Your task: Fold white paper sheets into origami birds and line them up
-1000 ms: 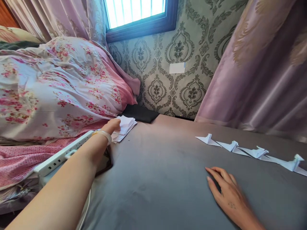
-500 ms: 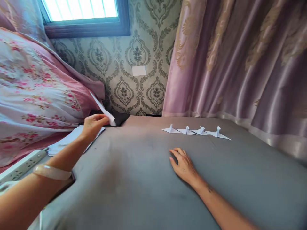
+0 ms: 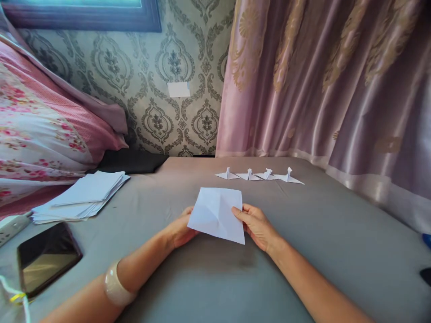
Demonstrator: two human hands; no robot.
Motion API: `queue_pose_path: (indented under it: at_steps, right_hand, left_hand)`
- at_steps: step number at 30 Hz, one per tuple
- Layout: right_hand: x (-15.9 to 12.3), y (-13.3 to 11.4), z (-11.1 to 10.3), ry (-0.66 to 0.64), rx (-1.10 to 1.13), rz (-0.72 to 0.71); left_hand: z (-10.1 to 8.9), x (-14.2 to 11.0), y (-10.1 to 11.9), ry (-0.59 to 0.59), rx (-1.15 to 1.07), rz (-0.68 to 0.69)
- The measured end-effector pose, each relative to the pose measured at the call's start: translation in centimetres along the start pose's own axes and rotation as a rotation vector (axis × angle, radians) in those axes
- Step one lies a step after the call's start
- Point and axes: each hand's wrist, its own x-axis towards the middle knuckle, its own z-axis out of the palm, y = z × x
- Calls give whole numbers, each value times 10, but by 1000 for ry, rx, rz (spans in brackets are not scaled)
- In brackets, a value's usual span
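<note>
A white square sheet of paper (image 3: 215, 213) with faint creases is held above the grey surface, between both hands. My right hand (image 3: 257, 224) pinches its right edge, thumb on top and fingers beneath. At the left edge, my left hand (image 3: 182, 228) grips the sheet from below; most of its fingers are hidden behind the paper. Beyond the sheet, several folded white paper birds (image 3: 249, 175) stand in a row, their wing tips close together or overlapping.
A stack of white paper (image 3: 84, 193) lies at the left, with a dark phone (image 3: 47, 255) nearer me and a power strip (image 3: 13, 229) at the edge. Behind the stack is a flat black item (image 3: 134, 161). Curtains (image 3: 286, 89) hang along the back right.
My left hand has brought the sheet from beside the stack to the middle. My right hand, earlier empty over the surface, has taken hold of its right edge. The view has shifted.
</note>
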Motion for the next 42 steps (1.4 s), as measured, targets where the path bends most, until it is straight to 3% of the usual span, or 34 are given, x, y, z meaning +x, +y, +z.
queue_pose_path:
  at_steps: [4, 17, 22, 25, 29, 31, 34, 37, 40, 42]
  right_hand:
    - [5, 9, -1, 11, -92, -75]
    - [9, 8, -8, 73, -251, -74]
    - [11, 7, -11, 26, -223, -72]
    - [9, -1, -14, 44, -349, -261]
    - [6, -11, -21, 92, -774, -844]
    - [8, -10, -28, 35, -1027, -1004]
    - [11, 1, -36, -134, -1333, -963]
    - [9, 9, -35, -213, -1434, -786]
    - [4, 9, -27, -146, -1390, -612]
    - [1, 7, -21, -76, -1331, -507]
  left_hand:
    - [-20, 4, 4, 27, -145, -13]
    - [-34, 6, -1, 238, 133, 59]
    - [-31, 2, 3, 164, 235, 155]
    - [-29, -6, 8, 239, 530, 502]
    - [-38, -15, 11, 292, 1185, 1156]
    - [-46, -14, 10, 224, 1454, 1282]
    - [-56, -8, 6, 18, 1714, 1132]
    - [-59, -4, 2, -127, 1714, 863]
    - [-56, -3, -1, -85, 1591, 701]
    - [-51, -3, -3, 40, 1518, 626]
